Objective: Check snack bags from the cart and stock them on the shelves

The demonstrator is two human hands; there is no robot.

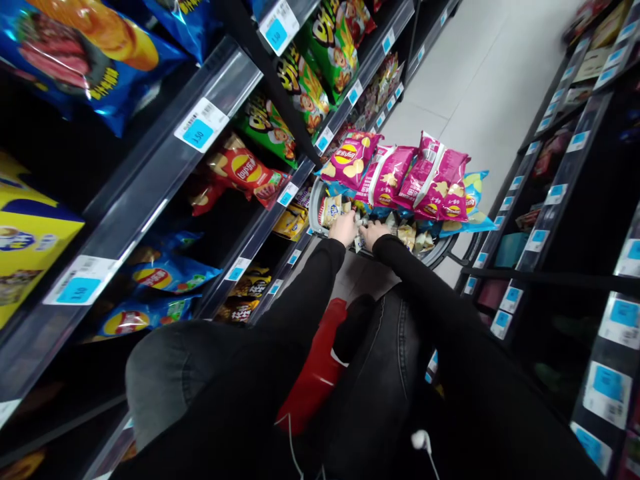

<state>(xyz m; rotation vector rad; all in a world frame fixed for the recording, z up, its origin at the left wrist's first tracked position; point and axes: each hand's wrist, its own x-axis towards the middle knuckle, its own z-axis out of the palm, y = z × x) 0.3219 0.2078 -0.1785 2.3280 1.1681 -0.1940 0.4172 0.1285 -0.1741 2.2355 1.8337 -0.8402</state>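
Both my hands reach into a grey basket (315, 207) on the aisle floor, full of snack packs. My left hand (344, 228) rests among small pale packets (331, 208) at the basket's near left, fingers curled down. My right hand (373, 233) is close beside it, fingers bent onto small packets near the basket's near edge. What either hand holds is hidden. Three pink chip bags (387, 175) stand upright behind the hands, with a light-blue bag (475, 193) at the right.
Shelves of chip bags with blue price tags (197, 133) line the left side, with red (245, 172), green (300, 87) and blue (170, 273) bags. A dark shelf unit (550, 200) stands on the right. My knees, in grey trousers, crouch over a red object (315, 373).
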